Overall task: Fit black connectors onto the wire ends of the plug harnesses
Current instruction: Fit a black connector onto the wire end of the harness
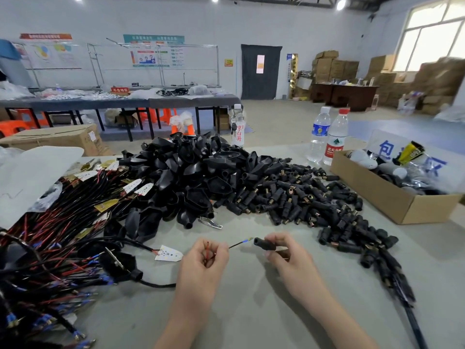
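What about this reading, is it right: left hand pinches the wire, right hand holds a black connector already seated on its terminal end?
Not seated. The head view shows the left hand pinching the wire and the right hand holding the black connector just short of the terminal end, a small gap between them.

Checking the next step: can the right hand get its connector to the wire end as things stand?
Probably yes. The right hand holds the connector with its open mouth toward the wire end, which the left hand holds out. Nothing lies in the gap between them.
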The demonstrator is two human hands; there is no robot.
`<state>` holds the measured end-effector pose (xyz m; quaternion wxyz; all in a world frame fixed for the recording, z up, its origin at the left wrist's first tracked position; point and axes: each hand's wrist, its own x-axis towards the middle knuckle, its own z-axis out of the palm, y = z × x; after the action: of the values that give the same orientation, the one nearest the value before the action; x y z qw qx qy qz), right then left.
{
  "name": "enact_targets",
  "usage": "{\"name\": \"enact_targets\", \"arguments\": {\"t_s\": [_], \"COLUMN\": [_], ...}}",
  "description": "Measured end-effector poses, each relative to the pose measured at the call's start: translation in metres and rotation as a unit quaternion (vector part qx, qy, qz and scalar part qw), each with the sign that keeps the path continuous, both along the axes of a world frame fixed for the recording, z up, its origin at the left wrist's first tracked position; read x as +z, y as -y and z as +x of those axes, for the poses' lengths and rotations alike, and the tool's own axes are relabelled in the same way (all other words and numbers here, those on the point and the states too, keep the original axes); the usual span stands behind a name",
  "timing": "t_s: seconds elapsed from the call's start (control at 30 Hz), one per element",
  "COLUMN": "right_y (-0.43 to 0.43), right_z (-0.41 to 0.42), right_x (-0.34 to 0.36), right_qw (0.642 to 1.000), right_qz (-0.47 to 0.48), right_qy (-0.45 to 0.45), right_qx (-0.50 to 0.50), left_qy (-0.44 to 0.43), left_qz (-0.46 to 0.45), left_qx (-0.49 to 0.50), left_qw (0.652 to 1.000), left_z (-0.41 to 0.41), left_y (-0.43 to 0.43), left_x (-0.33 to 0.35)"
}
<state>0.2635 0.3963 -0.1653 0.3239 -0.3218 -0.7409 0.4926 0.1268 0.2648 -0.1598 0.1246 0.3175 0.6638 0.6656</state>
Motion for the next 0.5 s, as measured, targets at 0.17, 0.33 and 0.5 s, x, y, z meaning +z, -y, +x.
{"name": "enact_targets", "arguments": {"t_s": [0.17,0.33,0.5], "right_y": [-0.0009,-0.0061,-0.007], "right_z": [-0.0005,0.0003,0.0016], "right_x": [-0.0019,-0.0039,-0.0064], "right_qw": [0.999,1.0,0.999], "right_qz": [0.034,0.02,0.022], "right_qy": [0.005,0.003,-0.008], "right_qx": [0.021,0.022,0.021], "left_qy": [-0.042,-0.059,-0.067], "left_qz": [-0.009,-0.014,-0.017], "left_qx": [0.0,0.008,0.007], "left_qw": [0.999,0.998,0.998], "left_z": [0.0015,0.001,0.0008], "left_y": [0.0,-0.0027,-0.0016], "left_x": [-0.0036,-0.0032,-0.0035]}}
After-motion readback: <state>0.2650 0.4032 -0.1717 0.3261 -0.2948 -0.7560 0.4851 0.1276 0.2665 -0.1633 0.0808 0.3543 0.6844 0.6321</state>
